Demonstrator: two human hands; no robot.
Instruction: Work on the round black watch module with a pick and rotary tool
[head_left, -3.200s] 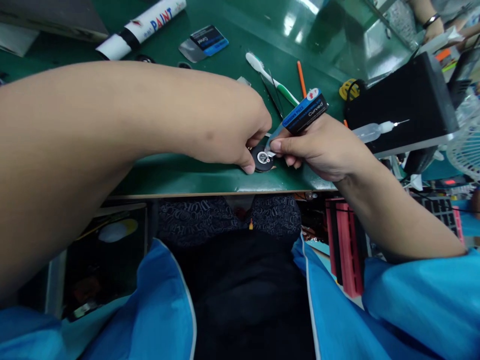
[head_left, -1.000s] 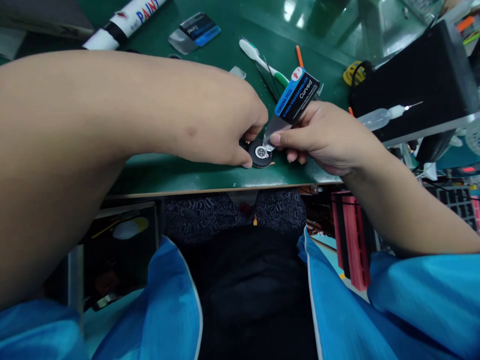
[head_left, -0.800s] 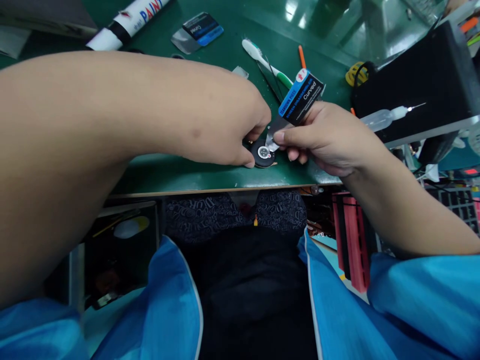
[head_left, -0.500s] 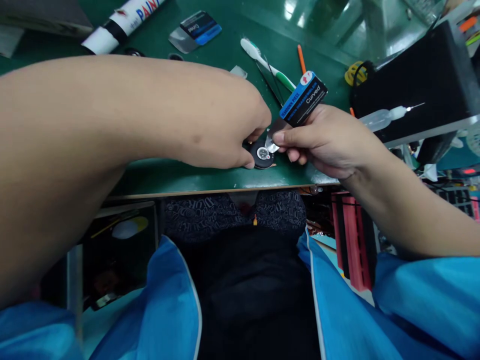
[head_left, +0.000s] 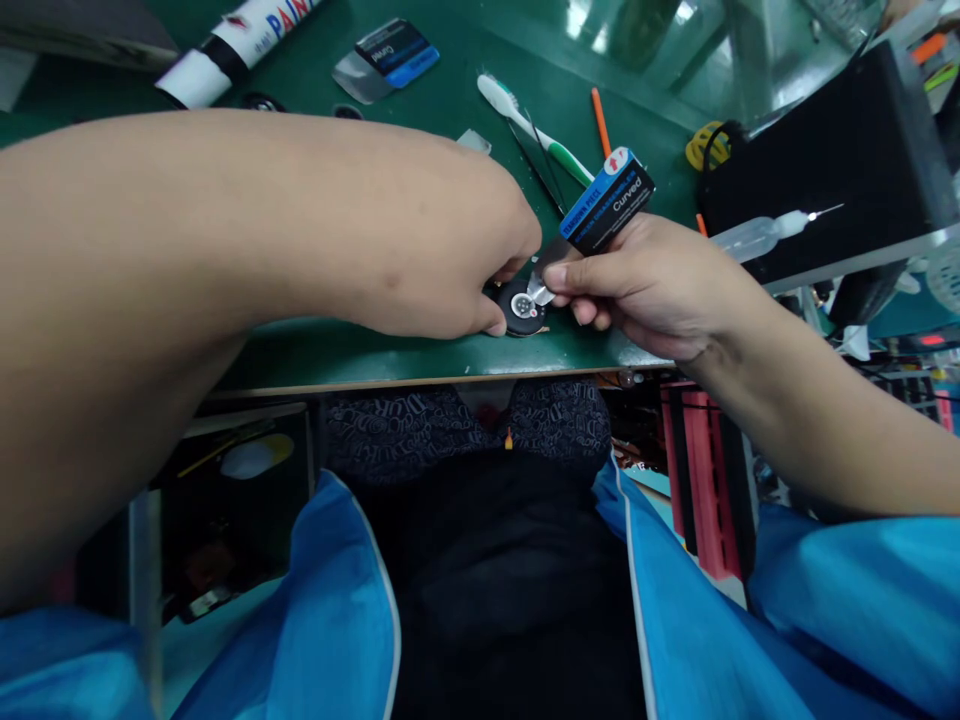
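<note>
A small round black device (head_left: 517, 322), like a smartwatch back with a pale sensor ring, lies near the front edge of the green tabletop (head_left: 420, 352). My left hand (head_left: 499, 265) grips its left side, thumb at the near rim and the other fingers curled, partly hidden, at the far side. Pinched between thumb and fingers of my right hand (head_left: 637, 275) is a thin metal opening card (head_left: 609, 205), black and blue, printed "Curved". Its bent silver tip touches the top of the device beside the sensor ring.
Beyond my hands lie a toothbrush (head_left: 536, 128), tweezers (head_left: 541, 170), an orange stick (head_left: 601, 122) and a second "Curved" card (head_left: 390, 58). A paint marker (head_left: 232, 50) is at the far left. On the right, a needle-tipped bottle (head_left: 757, 238) lies against a black box (head_left: 825, 170).
Almost nothing differs. The whole view has shifted very slightly; both hands keep their hold, and the card's tip stays on the device.
</note>
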